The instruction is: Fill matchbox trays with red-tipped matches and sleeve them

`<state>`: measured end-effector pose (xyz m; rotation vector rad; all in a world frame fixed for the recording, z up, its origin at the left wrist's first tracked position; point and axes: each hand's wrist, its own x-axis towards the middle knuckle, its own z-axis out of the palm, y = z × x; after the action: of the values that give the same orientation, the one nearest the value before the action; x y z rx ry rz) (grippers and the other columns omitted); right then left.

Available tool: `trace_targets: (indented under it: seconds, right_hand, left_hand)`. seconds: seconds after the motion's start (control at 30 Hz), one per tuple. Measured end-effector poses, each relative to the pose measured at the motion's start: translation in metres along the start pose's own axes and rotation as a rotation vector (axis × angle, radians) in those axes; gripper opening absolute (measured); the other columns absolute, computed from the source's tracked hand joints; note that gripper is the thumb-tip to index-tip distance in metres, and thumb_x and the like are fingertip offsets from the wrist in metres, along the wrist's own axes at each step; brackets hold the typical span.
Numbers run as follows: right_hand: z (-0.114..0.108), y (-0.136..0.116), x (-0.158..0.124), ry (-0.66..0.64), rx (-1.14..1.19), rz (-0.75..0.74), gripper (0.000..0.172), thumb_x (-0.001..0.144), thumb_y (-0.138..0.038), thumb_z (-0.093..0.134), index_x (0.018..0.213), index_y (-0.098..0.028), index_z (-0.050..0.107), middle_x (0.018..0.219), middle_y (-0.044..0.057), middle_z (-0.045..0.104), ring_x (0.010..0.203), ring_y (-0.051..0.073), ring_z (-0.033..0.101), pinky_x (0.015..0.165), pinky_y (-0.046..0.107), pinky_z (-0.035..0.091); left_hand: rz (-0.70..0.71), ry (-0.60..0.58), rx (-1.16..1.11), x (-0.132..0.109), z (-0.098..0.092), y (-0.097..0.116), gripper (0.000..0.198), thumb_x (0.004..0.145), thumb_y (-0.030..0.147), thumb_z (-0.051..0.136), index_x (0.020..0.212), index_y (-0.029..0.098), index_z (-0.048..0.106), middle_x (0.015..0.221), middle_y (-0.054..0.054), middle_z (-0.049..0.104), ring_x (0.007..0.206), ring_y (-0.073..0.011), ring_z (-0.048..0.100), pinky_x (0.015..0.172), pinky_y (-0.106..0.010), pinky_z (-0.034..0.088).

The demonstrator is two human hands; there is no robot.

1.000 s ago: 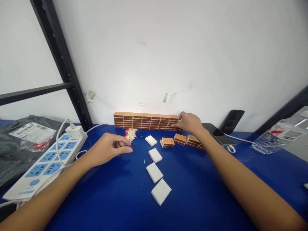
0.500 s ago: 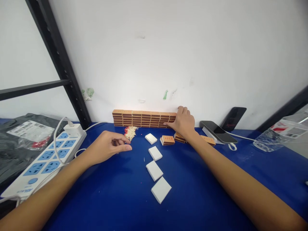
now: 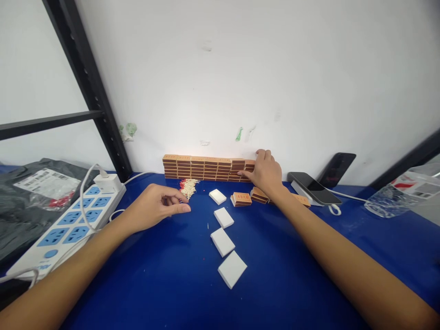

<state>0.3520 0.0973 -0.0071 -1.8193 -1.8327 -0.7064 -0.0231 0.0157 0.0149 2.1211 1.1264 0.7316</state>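
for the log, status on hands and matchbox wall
Right hand at right end of matchbox wall, grip unclear. Left hand curled beside loose matches. White trays lie between arms.

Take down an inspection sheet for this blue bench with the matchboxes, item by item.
Surface: blue table, a few small specks.
Job's things: row of stacked matchboxes against the wall; loose matchboxes before it; pile of matches; four white trays in a line.
Clutter: power strip and black bag at left; phone on a stand and clear bag at right.
Hands: right hand touches the row's right end; left hand rests curled beside the matches, contents unclear.
Cables: charger cable at the power strip; phone cable.
Surroundings: white wall, black rack frame.
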Motion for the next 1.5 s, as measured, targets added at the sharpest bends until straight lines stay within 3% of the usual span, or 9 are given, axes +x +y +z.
trace_targets:
  seconds: [0.17,0.47,0.63,0.77,0.87,1.03,1.17,1.3,1.5]
  right_hand:
    - [-0.009,-0.003,0.0,0.009,-0.015,-0.071,0.07,0.096,-0.061,0.067,0.141,-0.012,0.045,0.129,0.027,0.058,0.111,0.04,0.058,0.086,0.048,0.052]
    - [-0.012,-0.01,0.002,-0.006,-0.019,-0.386,0.047,0.101,-0.033,0.06,0.142,-0.014,0.049,0.14,0.025,0.058,0.124,0.042,0.051,0.098,0.051,0.042]
    - [-0.011,-0.006,0.005,-0.002,0.037,-0.451,0.038,0.102,-0.028,0.057,0.137,-0.015,0.053,0.136,0.023,0.061,0.12,0.039,0.054,0.097,0.047,0.04]
    - [-0.008,-0.008,0.007,-0.02,0.059,-0.484,0.037,0.101,-0.021,0.052,0.137,-0.014,0.053,0.132,0.022,0.065,0.118,0.037,0.056,0.096,0.046,0.039]
    - [-0.005,-0.012,0.008,-0.029,0.041,-0.483,0.042,0.098,-0.015,0.051,0.139,-0.011,0.053,0.131,0.023,0.067,0.118,0.037,0.056,0.096,0.046,0.038]
    - [-0.003,-0.011,0.01,-0.017,0.058,-0.472,0.046,0.096,-0.016,0.054,0.141,-0.011,0.053,0.131,0.024,0.068,0.118,0.038,0.056,0.095,0.047,0.037]
    - [-0.008,-0.003,0.015,0.002,0.12,-0.447,0.039,0.096,-0.02,0.056,0.135,-0.012,0.056,0.128,0.022,0.068,0.118,0.037,0.057,0.095,0.045,0.037]
    - [-0.018,0.002,0.022,0.06,0.172,-0.402,0.037,0.097,-0.024,0.056,0.133,-0.015,0.056,0.126,0.02,0.069,0.116,0.037,0.058,0.096,0.046,0.038]
    - [-0.031,0.011,0.033,0.169,0.29,-0.356,0.037,0.093,-0.024,0.06,0.13,-0.019,0.057,0.123,0.018,0.07,0.116,0.038,0.06,0.096,0.049,0.04]
  left_hand:
    - [0.013,-0.005,-0.003,0.0,-0.001,-0.001,0.038,0.086,0.057,0.082,0.095,0.02,0.086,0.071,-0.003,0.076,0.062,-0.0151,0.065,0.059,-0.024,0.05]
    - [0.008,-0.004,0.06,0.002,0.003,-0.011,0.044,0.089,0.063,0.078,0.096,0.02,0.085,0.074,-0.003,0.077,0.064,-0.0156,0.065,0.061,-0.025,0.048]
    - [0.125,0.069,0.32,0.009,0.0,-0.006,0.048,0.091,0.066,0.075,0.098,0.02,0.085,0.078,-0.004,0.078,0.065,-0.0159,0.066,0.062,-0.025,0.044]
    - [0.156,0.117,0.638,0.024,0.001,0.011,0.04,0.099,0.057,0.067,0.091,0.02,0.081,0.07,-0.004,0.073,0.064,-0.0177,0.063,0.061,-0.027,0.036]
    - [0.135,0.085,0.776,0.041,0.013,0.02,0.035,0.103,0.047,0.062,0.099,0.018,0.08,0.081,-0.008,0.077,0.069,-0.0197,0.067,0.062,-0.029,0.035]
    - [0.106,0.103,0.86,0.079,0.053,0.03,0.034,0.106,0.04,0.059,0.123,0.018,0.078,0.099,-0.012,0.081,0.09,-0.0272,0.075,0.072,-0.032,0.048]
    - [0.16,0.089,0.902,0.11,0.083,0.045,0.031,0.108,0.035,0.056,0.119,0.016,0.078,0.105,-0.016,0.081,0.099,-0.0318,0.077,0.079,-0.037,0.053]
    - [0.203,0.071,0.958,0.139,0.102,0.056,0.033,0.109,0.024,0.05,0.123,0.01,0.077,0.102,-0.021,0.08,0.099,-0.0333,0.078,0.082,-0.04,0.055]
    - [0.225,0.041,1.032,0.175,0.117,0.048,0.023,0.101,0.008,0.059,0.105,0.006,0.082,0.099,-0.024,0.079,0.102,-0.0339,0.079,0.084,-0.039,0.057]
